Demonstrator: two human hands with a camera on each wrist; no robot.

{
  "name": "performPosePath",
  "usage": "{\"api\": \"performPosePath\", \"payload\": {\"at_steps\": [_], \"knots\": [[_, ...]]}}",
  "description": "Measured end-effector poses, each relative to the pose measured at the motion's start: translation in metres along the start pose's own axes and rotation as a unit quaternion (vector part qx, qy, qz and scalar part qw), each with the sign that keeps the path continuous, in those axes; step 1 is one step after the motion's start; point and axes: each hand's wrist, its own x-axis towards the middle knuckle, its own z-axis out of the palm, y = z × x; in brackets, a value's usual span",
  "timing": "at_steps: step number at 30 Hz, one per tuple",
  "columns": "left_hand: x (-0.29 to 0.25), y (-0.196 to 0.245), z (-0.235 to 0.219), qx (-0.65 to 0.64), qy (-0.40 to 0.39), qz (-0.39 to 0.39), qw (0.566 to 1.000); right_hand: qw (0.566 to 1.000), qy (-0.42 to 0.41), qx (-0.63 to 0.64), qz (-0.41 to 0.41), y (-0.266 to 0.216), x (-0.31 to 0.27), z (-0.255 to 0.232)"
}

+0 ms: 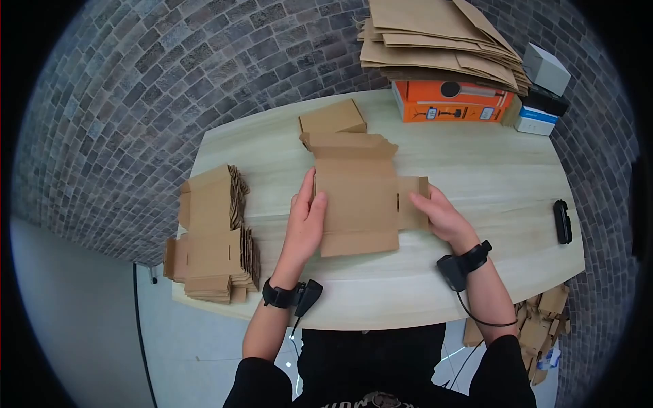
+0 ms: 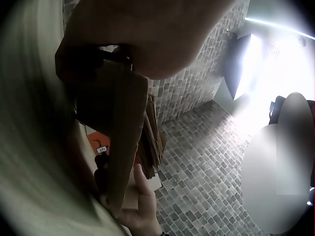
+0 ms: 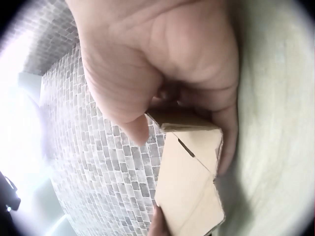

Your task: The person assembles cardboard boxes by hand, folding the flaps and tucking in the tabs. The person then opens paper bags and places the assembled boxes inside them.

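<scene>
My left hand (image 1: pixel 306 221) grips the nine o'clock edge of the cardboard piece (image 1: pixel 357 204), mid-counter (image 1: pixel 490 183); my right hand (image 1: pixel 445 216) pinches its side flap at three o'clock, thumb on top. Both grips are closed to its thickness. A folded box (image 1: pixel 333 117) lies beyond, near twelve o'clock.

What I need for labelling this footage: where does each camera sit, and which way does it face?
Head: on the person's head, forward and down at the table; shows both forearms, left hand and right hand.
Left wrist: on that wrist, past the cardboard towards the brick wall; left hand large above, right hand below.
Right wrist: on that wrist, along the cardboard; right hand large above, seemingly a bit of the left at the bottom edge.
Shared: head and left wrist both show the orange box.
</scene>
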Motion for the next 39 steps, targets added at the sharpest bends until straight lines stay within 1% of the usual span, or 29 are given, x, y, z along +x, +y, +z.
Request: {"api": "performPosePath", "payload": {"at_steps": [1,2,4,5,7,8,10,11,12,13,14,16,19,20,22,23,24,25,26,28,29,31,32,34,38,39], "knots": [[0.002,0.005,0.002,-0.054,-0.018,0.006,0.998,1.0,0.022,0.003,-0.02,0.0,0.001,0.001],[0.002,0.01,0.002,-0.056,-0.017,0.006,0.998,1.0,0.022,0.002,-0.02,0.003,0.004,-0.003],[0.001,0.016,0.004,-0.183,-0.009,-0.072,0.98,0.989,0.05,-0.059,-0.125,0.012,0.01,-0.011],[0.002,0.017,0.005,-0.185,-0.01,-0.073,0.98,0.989,0.051,-0.06,-0.124,0.011,0.01,-0.014],[0.001,0.016,0.007,-0.174,0.01,-0.067,0.982,0.987,0.101,-0.091,-0.089,0.005,0.012,-0.019],[0.002,0.017,0.009,-0.175,0.009,-0.068,0.982,0.987,0.102,-0.092,-0.088,0.003,0.011,-0.018],[0.004,0.019,0.014,-0.259,0.017,-0.178,0.949,0.989,0.088,-0.052,-0.107,-0.002,0.01,-0.012],[0.008,0.011,0.014,-0.26,0.017,-0.179,0.949,0.989,0.089,-0.053,-0.106,-0.005,0.008,-0.008],[0.013,-0.005,0.013,-0.325,-0.04,-0.229,0.917,0.994,0.079,0.014,-0.071,-0.008,0.005,-0.004],[0.015,-0.009,0.013,-0.387,-0.095,-0.277,0.874,0.994,0.068,0.08,-0.036,-0.009,0.003,-0.003],[0.014,-0.012,0.013,-0.388,-0.096,-0.278,0.873,0.994,0.07,0.079,-0.035,-0.008,0.002,-0.005],[0.01,-0.01,0.014,-0.373,-0.192,-0.332,0.845,0.996,0.063,0.064,-0.002,-0.006,0.002,-0.01],[0.005,0.005,0.01,-0.381,-0.198,-0.325,0.843,0.996,0.068,0.061,-0.007,-0.005,0.004,-0.01],[0.006,0.004,0.009,-0.383,-0.197,-0.326,0.842,0.996,0.069,0.06,-0.004,-0.007,0.002,-0.007],[0.009,0.001,0.007,-0.35,-0.187,-0.269,0.877,0.997,0.042,0.028,0.065,-0.014,-0.002,0.0],[0.009,-0.006,0.009,-0.353,-0.184,-0.273,0.876,0.996,0.041,0.028,0.071,-0.011,-0.001,0.0],[0.009,-0.016,0.014,-0.368,-0.163,-0.239,0.884,0.997,0.042,0.012,0.064,-0.007,0.001,-0.001],[0.01,-0.015,0.018,-0.381,-0.142,-0.204,0.89,0.998,0.042,-0.005,0.056,-0.006,0.003,-0.001],[0.008,-0.012,0.021,-0.383,-0.139,-0.207,0.89,0.997,0.041,-0.006,0.06,-0.004,0.004,0.0],[0.003,-0.002,0.026,-0.35,-0.134,-0.202,0.905,0.998,0.054,-0.013,0.035,-0.003,0.003,0.004],[0.001,0.001,0.029,-0.353,-0.132,-0.204,0.903,0.998,0.055,-0.015,0.039,-0.003,0.002,0.01],[-0.001,0.006,0.035,-0.288,-0.135,-0.195,0.928,0.99,0.085,-0.111,-0.015,-0.006,0.0,0.022],[-0.002,0.009,0.034,-0.293,-0.133,-0.197,0.926,0.99,0.085,-0.114,-0.01,-0.004,0.0,0.02],[-0.001,0.013,0.03,-0.249,-0.135,-0.18,0.942,0.988,0.086,-0.109,-0.071,0.003,0.003,0.013],[-0.001,0.005,0.031,-0.251,-0.153,-0.175,0.94,0.989,0.096,-0.085,-0.076,0.002,0.002,0.001],[-0.002,0.005,0.031,-0.272,-0.174,-0.188,0.927,0.986,0.084,-0.095,-0.104,0.0,0.002,0.003]]}}
